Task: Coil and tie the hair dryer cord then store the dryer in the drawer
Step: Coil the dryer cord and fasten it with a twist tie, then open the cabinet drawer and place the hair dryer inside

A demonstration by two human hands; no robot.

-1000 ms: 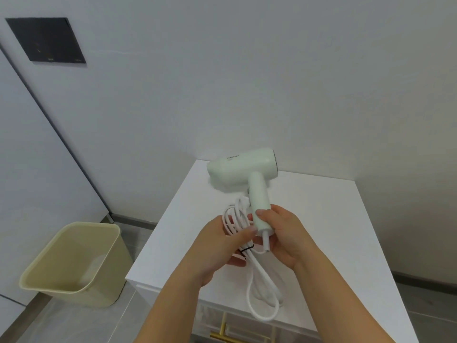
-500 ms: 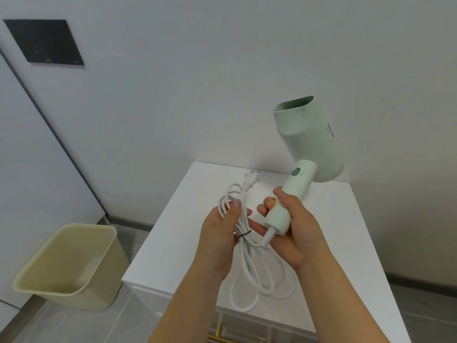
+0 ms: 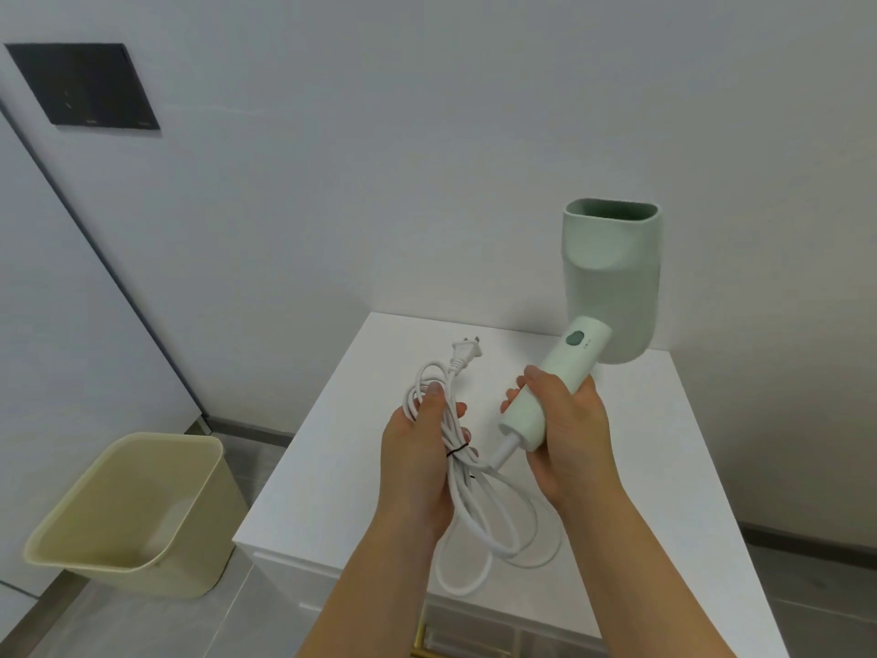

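White worktop [image 3: 664,467] below: left hand [image 3: 417,463] gripped the coiled cord [image 3: 479,515], black tie [image 3: 456,451] on; right hand [image 3: 564,439] clasped the hair dryer [image 3: 612,282] handle; storing in the drawer remained

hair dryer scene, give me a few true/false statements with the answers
1. The right hand grips the hair dryer by its handle. True.
2. The dryer's nozzle points down at the cabinet top. False: its open end points upward.
3. The left hand holds the coiled white cord. True.
4. The plug is plugged into a wall socket. False: it hangs free above the left hand.
5. A thin black tie circles the cord bundle. True.
6. The beige bin stands on the cabinet. False: it stands on the floor, to the cabinet's left.
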